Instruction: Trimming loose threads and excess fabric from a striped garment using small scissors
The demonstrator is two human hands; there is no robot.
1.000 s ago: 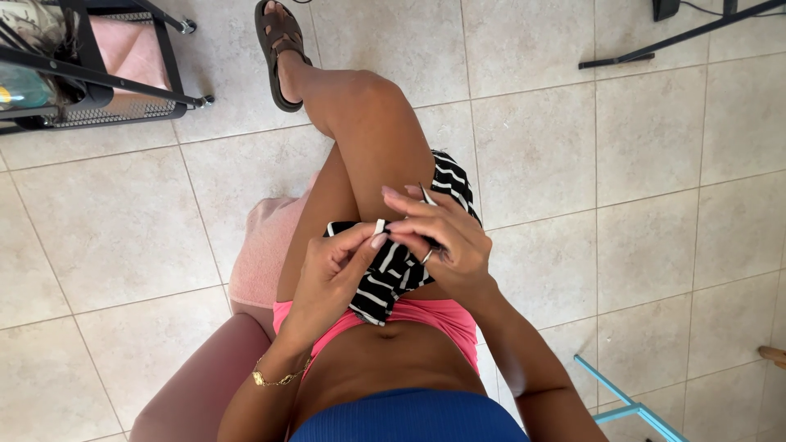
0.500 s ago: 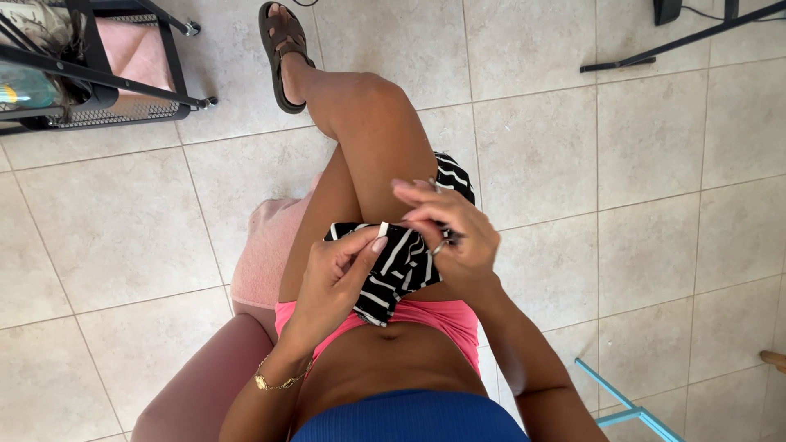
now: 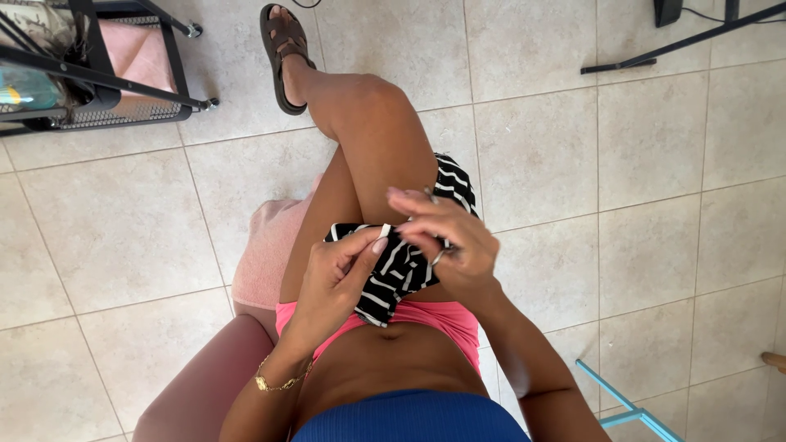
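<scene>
A black-and-white striped cloth [image 3: 399,274] lies across my lap and hangs over my right thigh. My left hand [image 3: 337,277] pinches its upper edge, with a small white bit at the thumb tip. My right hand [image 3: 446,239] is closed on the cloth just beside it, fingers curled, a ring on one finger, and a thin metal thing that looks like a needle sticks out above the fingers. I sit with one leg crossed over the other, in pink shorts [image 3: 426,317] and a blue top [image 3: 413,417].
A pink seat [image 3: 266,250] is under me on a tiled floor. A black wire cart [image 3: 98,74] with pink and patterned things stands at the upper left. A brown sandal [image 3: 285,53] is on my foot. A light blue frame [image 3: 626,405] is at the lower right, black stand legs [image 3: 679,37] at the upper right.
My hands have bunched the striped cloth closer together. My right hand has shifted slightly left and down toward my left thumb.
</scene>
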